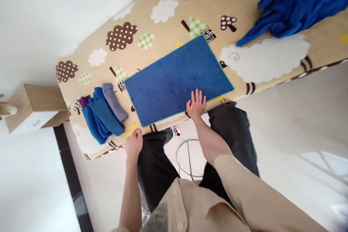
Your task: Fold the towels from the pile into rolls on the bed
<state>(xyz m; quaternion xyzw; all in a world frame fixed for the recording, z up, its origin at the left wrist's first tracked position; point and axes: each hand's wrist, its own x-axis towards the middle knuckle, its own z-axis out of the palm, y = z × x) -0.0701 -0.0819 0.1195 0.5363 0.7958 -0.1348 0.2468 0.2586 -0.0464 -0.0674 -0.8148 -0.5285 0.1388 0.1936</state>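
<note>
Counter [163, 32], patterned, has the blue cloth [176, 79] spread flat near its front edge; uneven pressure could crease or skew it. The loose blue heap [301, 11] could tangle if tugged. Bumping might unroll the rolled cloths [104, 116]. The right hand [196, 107] lies flat, released, on the blue cloth; the left hand [133, 143] curls beside its corner, grip unclear.

Shirt: here we have beige, woven-looking cloth, with a stitched placket [179, 203] down the front
Button: one pale, round button [179, 226] showing low on that strip
Right sleeve [231, 177]: beige too, and it stops around the elbow
Front patch [156, 220]: grey-green, mottled, markings too blurred to read
Trousers [154, 156]: black to charcoal, loose in the leg
Shoe [176, 131]: small in view, white, red and dark
Hands: both bare!
</note>
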